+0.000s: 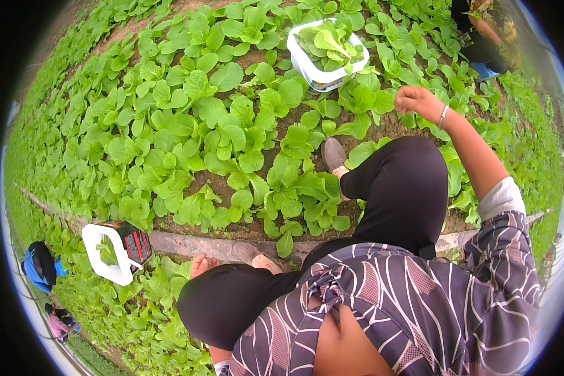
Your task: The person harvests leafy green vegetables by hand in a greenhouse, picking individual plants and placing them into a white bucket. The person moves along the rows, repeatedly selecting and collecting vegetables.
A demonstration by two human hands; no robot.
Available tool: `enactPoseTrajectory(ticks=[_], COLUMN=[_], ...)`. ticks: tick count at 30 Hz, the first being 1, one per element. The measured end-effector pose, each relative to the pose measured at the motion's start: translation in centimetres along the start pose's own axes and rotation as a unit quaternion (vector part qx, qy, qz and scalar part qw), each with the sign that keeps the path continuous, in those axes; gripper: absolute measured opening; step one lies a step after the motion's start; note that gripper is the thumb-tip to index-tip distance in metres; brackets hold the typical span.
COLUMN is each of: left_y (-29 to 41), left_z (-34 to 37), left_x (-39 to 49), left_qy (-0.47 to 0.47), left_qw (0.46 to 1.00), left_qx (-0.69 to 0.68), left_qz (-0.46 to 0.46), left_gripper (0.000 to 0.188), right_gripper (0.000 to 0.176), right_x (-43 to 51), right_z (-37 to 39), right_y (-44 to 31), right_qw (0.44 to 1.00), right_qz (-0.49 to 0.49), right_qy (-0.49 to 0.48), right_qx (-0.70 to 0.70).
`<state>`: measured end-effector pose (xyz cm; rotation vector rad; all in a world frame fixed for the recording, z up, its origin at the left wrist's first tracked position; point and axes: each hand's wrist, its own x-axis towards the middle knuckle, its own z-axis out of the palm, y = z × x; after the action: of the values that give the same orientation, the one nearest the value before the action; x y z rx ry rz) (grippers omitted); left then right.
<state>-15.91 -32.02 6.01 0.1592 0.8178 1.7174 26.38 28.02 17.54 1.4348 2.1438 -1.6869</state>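
My right hand (pixel 418 104), with a bracelet at its wrist, is raised over the leafy green plants with its fingers curled in. Nothing shows in it. Beyond it stands a white plastic bucket (pixel 317 75), heaped with picked green leaves (pixel 330 43). My left hand (pixel 204 264) is low beside my bent left knee (pixel 235 296), which hides part of it; I see no object in its fingers. Young leafy greens (pixel 291 188) grow in front of me, between the bucket and my legs.
To the left, a second bucket (pixel 94 235) with a white rim and dark printed side holds a few leaves. A narrow strip (pixel 192 244) runs beneath me between beds. One person (pixel 489 33) crouches at upper right; others (pixel 58 324) are at far left.
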Motion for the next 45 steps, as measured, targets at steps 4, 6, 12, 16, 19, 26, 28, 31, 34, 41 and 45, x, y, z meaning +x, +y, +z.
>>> enactPoseTrajectory(ticks=[4,6,12,16,19,26,28,31,34,41,45], left_y=[-2.9,-2.5,-1.2,-0.9,-0.5,0.3,0.8,3.0,5.9,10.6,8.0], left_z=[2.0,3.2,8.6,11.4,13.5,18.0,19.2,21.5,23.2,24.2,20.3], left_x=[-3.7,-6.4,-9.2,-10.4,-11.4,-12.8,-11.9,-11.8,-10.9,0.6,12.1], left_qy=[0.189,0.266,0.326,0.333,0.341,0.353,0.35,0.359,0.385,0.263,0.159], left_qw=[0.981,0.964,0.944,0.938,0.931,0.917,0.915,0.903,0.871,0.658,0.754], left_qx=[-0.011,0.007,0.045,0.059,0.073,0.103,0.118,0.17,0.274,0.7,0.592], left_qz=[-0.039,-0.027,0.039,0.079,0.105,0.156,0.164,0.166,0.133,-0.087,-0.236], left_gripper=[0.026,0.027,0.028,0.028,0.029,0.03,0.03,0.031,0.031,0.032,0.039], right_gripper=[0.021,0.021,0.019,0.019,0.018,0.016,0.013,0.011,0.009,0.011,0.016], right_x=[-7.5,-9.7,-16.9,-19.2,-18.9,-12.8,-11.0,-10.6,-10.7,-8.4,-5.3], right_z=[2.2,6.8,15.6,17.5,17.3,12.3,10.5,10.6,10.9,8.2,5.9], right_y=[14.9,21.2,25.6,25.7,25.3,23.9,24.3,22.5,20.7,14.5,8.2], right_qw=[0.988,0.977,0.985,0.988,0.99,0.972,0.953,0.935,0.941,0.942,0.974], right_qz=[-0.1,-0.121,0.117,0.077,0.035,-0.072,-0.041,-0.031,-0.052,-0.057,-0.1], right_qy=[-0.07,-0.104,-0.086,-0.089,-0.079,0.026,0.04,0.055,0.054,0.027,-0.025], right_qx=[-0.093,-0.142,0.097,0.101,0.112,0.224,0.297,0.349,0.331,0.328,0.201])
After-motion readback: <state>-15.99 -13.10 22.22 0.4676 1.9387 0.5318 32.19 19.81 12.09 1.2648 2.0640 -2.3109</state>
